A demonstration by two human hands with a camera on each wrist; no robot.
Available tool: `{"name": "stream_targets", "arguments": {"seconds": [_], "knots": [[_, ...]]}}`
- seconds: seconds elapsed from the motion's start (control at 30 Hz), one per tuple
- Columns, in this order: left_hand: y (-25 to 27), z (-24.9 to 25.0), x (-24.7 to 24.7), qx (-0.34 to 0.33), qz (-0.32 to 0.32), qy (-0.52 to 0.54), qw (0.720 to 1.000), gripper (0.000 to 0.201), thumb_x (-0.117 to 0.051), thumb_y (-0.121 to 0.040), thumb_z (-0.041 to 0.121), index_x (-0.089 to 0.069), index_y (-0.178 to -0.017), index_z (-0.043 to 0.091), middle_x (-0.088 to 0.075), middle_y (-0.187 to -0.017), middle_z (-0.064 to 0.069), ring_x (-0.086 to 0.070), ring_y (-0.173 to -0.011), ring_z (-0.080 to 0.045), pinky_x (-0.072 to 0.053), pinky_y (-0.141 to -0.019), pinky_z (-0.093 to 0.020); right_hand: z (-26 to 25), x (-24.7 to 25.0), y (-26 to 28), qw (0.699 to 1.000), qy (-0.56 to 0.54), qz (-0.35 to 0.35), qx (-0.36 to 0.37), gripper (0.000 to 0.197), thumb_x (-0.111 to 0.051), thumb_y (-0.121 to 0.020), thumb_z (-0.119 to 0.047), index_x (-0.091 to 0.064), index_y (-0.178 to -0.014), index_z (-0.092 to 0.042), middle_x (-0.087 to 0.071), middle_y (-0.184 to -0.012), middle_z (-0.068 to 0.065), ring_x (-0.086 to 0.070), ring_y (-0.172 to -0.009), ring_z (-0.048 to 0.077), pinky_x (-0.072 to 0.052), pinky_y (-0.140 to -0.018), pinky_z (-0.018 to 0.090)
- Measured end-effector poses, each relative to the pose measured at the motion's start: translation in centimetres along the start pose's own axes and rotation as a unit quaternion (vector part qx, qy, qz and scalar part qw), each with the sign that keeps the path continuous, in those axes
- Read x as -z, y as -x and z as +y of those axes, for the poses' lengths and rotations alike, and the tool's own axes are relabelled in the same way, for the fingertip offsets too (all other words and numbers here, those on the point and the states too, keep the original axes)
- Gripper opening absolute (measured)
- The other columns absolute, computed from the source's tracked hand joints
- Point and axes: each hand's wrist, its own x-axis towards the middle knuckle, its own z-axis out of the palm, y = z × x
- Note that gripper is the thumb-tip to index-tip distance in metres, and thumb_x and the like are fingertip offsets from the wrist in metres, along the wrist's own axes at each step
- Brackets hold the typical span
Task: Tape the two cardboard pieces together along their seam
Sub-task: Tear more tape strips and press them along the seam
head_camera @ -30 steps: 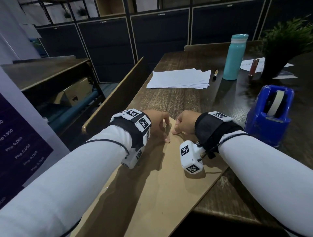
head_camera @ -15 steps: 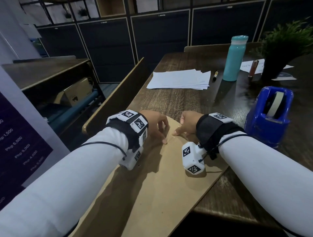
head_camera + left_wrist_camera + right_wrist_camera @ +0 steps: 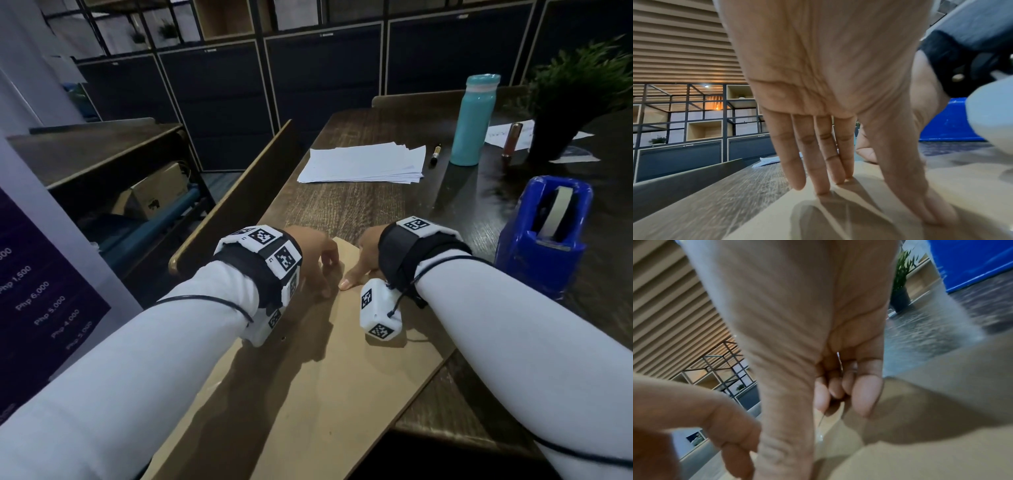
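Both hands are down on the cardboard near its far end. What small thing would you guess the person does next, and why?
Probably slide the right hand thumb toward the person along the seam, pressing the tape flat. A thin shiny strip shows under that hand in the right wrist view, and the left hand presses straight fingers on the cardboard, steadying it.

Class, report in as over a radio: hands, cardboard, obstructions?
Left hand open, fingers pressing brown cardboard sheets. Right hand curled, thumb down near the seam. Nothing blocking; blue tape dispenser stands clear.
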Motion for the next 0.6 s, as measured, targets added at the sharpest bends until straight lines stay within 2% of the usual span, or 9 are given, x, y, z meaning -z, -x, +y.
{"name": "stream_targets", "arguments": {"seconds": [0.07, 0.1, 0.17, 0.23, 0.3, 0.37, 0.43, 0.53, 0.6], "knots": [[0.0, 0.1, 0.1, -0.002, 0.0, -0.006, 1.0, 0.065, -0.081, -0.069, 0.044, -0.056, -0.126, 0.026, -0.058, -0.124, 0.009, -0.06, -0.105, -0.014, -0.043, -0.08, -0.027, 0.0, 0.5, 0.4, 1.0, 0.006, -0.019, 0.006, 0.099, -0.074, -0.026, -0.081, -0.065, -0.1, -0.016, -0.071, -0.102, 0.005, -0.066, -0.099, 0.028, -0.048, -0.096, 0.044], [-0.1, 0.0, 0.0, -0.002, 0.002, -0.007, 1.0, 0.065, -0.08, -0.07, 0.044, -0.056, -0.127, 0.025, -0.058, -0.124, 0.009, -0.06, -0.106, -0.014, -0.043, -0.08, -0.027, 0.1, 0.7, 0.5, 1.0, 0.0, -0.02, 0.007, 0.095, -0.075, -0.028, -0.079, -0.065, -0.099, -0.016, -0.071, -0.103, 0.005, -0.065, -0.099, 0.027, -0.048, -0.097, 0.044], [-0.1, -0.2, -0.3, -0.003, 0.009, -0.008, 1.0, 0.065, -0.079, -0.071, 0.045, -0.056, -0.128, 0.026, -0.058, -0.125, 0.009, -0.06, -0.107, -0.013, -0.042, -0.08, -0.027, 0.2, 1.0, 1.0, 1.0, -0.014, -0.016, 0.005, 0.082, -0.077, -0.032, -0.075, -0.062, -0.086, -0.016, -0.071, -0.1, 0.004, -0.065, -0.096, 0.026, -0.048, -0.097, 0.045], [-0.1, -0.5, -0.5, -0.006, 0.019, -0.009, 1.0, 0.062, -0.079, -0.071, 0.045, -0.058, -0.126, 0.027, -0.059, -0.124, 0.009, -0.06, -0.107, -0.013, -0.042, -0.079, -0.027, 0.6, 1.0, 1.2, 0.999, -0.028, -0.013, 0.013, 0.056, -0.079, -0.055, -0.064, -0.054, -0.075, -0.018, -0.065, -0.096, 0.005, -0.06, -0.093, 0.024, -0.046, -0.1, 0.044], [-0.1, -0.6, -0.6, -0.013, 0.019, -0.009, 1.0, 0.06, -0.078, -0.072, 0.045, -0.059, -0.126, 0.026, -0.06, -0.123, 0.008, -0.061, -0.106, -0.013, -0.04, -0.077, -0.025, 1.1, 0.8, 0.9, 0.999, -0.049, -0.012, 0.018, 0.043, -0.078, -0.068, -0.052, -0.051, -0.072, -0.019, -0.061, -0.092, 0.006, -0.055, -0.094, 0.024, -0.045, -0.102, 0.043], [-0.2, -0.6, -0.6, -0.016, 0.013, -0.006, 1.0, 0.061, -0.078, -0.073, 0.044, -0.058, -0.127, 0.025, -0.061, -0.123, 0.008, -0.061, -0.106, -0.014, -0.041, -0.078, -0.024, 1.3, 0.7, 0.8, 0.997, -0.071, -0.006, 0.022, 0.036, -0.077, -0.074, -0.043, -0.049, -0.07, -0.02, -0.056, -0.08, 0.002, -0.051, -0.093, 0.024, -0.043, -0.101, 0.042], [-0.1, -0.6, -0.5, -0.018, 0.013, -0.002, 1.0, 0.06, -0.078, -0.073, 0.043, -0.059, -0.127, 0.025, -0.061, -0.123, 0.008, -0.061, -0.106, -0.013, -0.04, -0.078, -0.024, 1.5, 0.8, 0.7, 0.996, -0.085, -0.005, 0.028, 0.037, -0.077, -0.073, -0.045, -0.05, -0.07, -0.02, -0.055, -0.074, -0.001, -0.051, -0.087, 0.023, -0.045, -0.098, 0.042], [0.1, -0.7, -0.6, -0.022, 0.022, 0.003, 1.0, 0.056, -0.076, -0.075, 0.044, -0.061, -0.126, 0.026, -0.062, -0.121, 0.01, -0.061, -0.104, -0.011, -0.037, -0.076, -0.022, 1.9, 0.5, 0.9, 0.994, -0.101, 0.017, 0.042, 0.037, -0.073, -0.077, -0.047, -0.056, -0.077, -0.014, -0.058, -0.074, 0.002, -0.051, -0.071, 0.02, -0.045, -0.082, 0.035], [0.2, -0.7, -0.7, -0.026, 0.023, -0.001, 0.999, 0.056, -0.075, -0.075, 0.044, -0.061, -0.126, 0.026, -0.062, -0.12, 0.009, -0.061, -0.104, -0.011, -0.036, -0.074, -0.022, 2.2, 0.1, 1.0, 0.992, -0.119, 0.027, 0.038, 0.041, -0.071, -0.077, -0.051, -0.056, -0.073, -0.014, -0.058, -0.068, 0.002, -0.049, -0.062, 0.017, -0.042, -0.076, 0.032]]}}
